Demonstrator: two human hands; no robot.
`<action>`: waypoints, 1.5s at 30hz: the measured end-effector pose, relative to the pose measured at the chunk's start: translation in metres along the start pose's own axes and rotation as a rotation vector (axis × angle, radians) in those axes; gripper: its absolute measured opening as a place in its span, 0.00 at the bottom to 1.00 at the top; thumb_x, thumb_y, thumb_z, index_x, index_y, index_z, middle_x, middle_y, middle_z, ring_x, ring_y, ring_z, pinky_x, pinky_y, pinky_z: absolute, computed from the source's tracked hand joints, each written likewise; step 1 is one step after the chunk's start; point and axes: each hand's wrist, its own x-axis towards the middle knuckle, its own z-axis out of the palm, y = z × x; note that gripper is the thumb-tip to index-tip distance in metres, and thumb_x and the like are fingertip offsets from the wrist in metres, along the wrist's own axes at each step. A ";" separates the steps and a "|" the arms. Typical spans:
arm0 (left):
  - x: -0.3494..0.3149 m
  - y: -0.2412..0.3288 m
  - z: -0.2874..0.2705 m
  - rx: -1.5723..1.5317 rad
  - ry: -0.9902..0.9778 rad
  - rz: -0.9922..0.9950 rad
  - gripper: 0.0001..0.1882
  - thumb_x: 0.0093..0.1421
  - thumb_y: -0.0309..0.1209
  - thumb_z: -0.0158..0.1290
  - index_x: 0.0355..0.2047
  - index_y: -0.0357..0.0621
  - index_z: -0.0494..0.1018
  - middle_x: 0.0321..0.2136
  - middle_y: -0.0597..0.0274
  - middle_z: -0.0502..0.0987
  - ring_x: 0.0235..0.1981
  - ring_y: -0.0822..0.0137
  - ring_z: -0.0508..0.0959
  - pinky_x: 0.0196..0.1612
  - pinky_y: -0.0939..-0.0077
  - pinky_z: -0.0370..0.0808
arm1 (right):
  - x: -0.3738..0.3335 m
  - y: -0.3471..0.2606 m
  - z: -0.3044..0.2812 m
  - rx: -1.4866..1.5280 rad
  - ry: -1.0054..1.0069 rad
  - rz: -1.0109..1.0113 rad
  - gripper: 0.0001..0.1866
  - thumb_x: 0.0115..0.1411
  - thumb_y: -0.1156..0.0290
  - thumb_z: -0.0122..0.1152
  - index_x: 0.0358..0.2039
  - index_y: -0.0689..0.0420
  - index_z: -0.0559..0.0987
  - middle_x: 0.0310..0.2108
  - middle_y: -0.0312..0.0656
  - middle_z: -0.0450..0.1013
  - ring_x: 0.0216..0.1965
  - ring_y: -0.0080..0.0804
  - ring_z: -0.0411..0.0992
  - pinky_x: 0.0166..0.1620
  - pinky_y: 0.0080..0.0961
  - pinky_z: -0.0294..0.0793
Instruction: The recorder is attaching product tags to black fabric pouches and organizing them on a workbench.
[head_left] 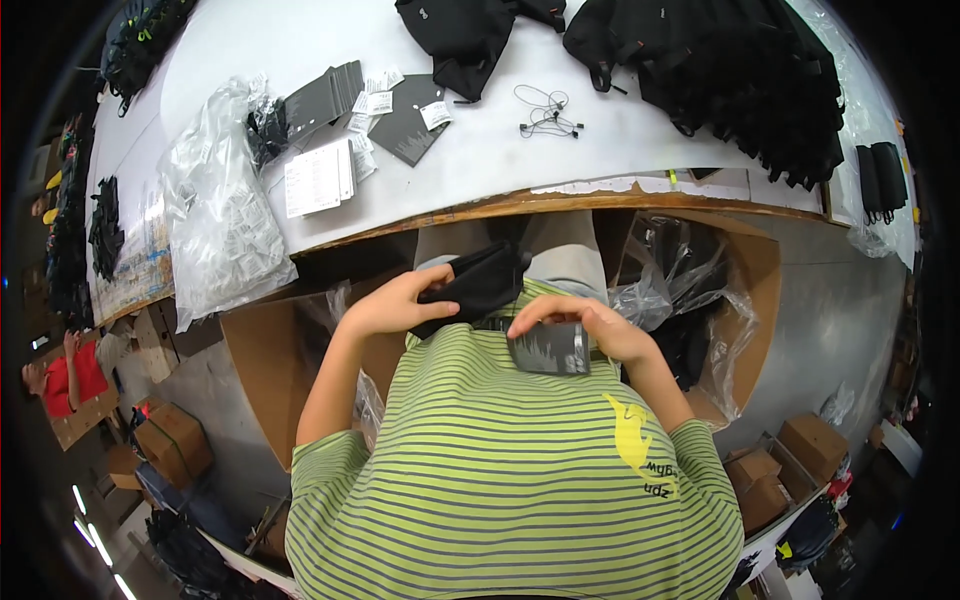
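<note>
My left hand [408, 302] grips a folded black fabric piece [487, 282] in front of my lap, thumb on the near side and fingers behind it. Close beside it, my right hand [590, 325] pinches a dark grey card tag [550, 352] with a pale jagged pattern, held against my striped shirt. The tag and the fabric seem apart, though a dark strip between them is hard to make out. On the white table [480, 170] ahead lie a fan of grey card tags [325, 102], white labels [378, 102] and thin black tag strings [550, 122].
A clear bag of white labels [230, 240] hangs over the table's edge at left. Black bags [710, 80] are heaped at far right. Open cardboard boxes with plastic liners, one at right [755, 300], flank my knees. A person in red [68, 380] is at far left.
</note>
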 end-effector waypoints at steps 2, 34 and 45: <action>0.004 -0.014 0.002 -0.151 -0.061 -0.056 0.16 0.58 0.35 0.55 0.40 0.37 0.68 0.33 0.59 0.76 0.33 0.73 0.70 0.38 0.75 0.68 | -0.004 0.001 -0.005 0.057 -0.261 0.074 0.40 0.62 0.35 0.30 0.44 0.61 0.74 0.46 0.45 0.70 0.33 0.21 0.67 0.37 0.15 0.64; -0.012 0.071 0.021 0.249 -0.002 0.010 0.14 0.56 0.37 0.54 0.38 0.40 0.72 0.23 0.45 0.74 0.27 0.47 0.75 0.31 0.63 0.70 | 0.056 0.045 -0.039 0.964 0.629 0.092 0.16 0.59 0.53 0.57 0.24 0.52 0.74 0.13 0.29 0.62 0.13 0.20 0.55 0.19 0.18 0.57; -0.006 0.061 0.021 0.407 0.321 0.024 0.14 0.51 0.33 0.60 0.34 0.38 0.71 0.28 0.53 0.76 0.31 0.53 0.75 0.34 0.68 0.71 | 0.060 0.017 -0.073 -0.396 1.133 -0.364 0.21 0.57 0.61 0.64 0.16 0.58 0.68 0.14 0.22 0.52 0.19 0.12 0.45 0.21 0.18 0.43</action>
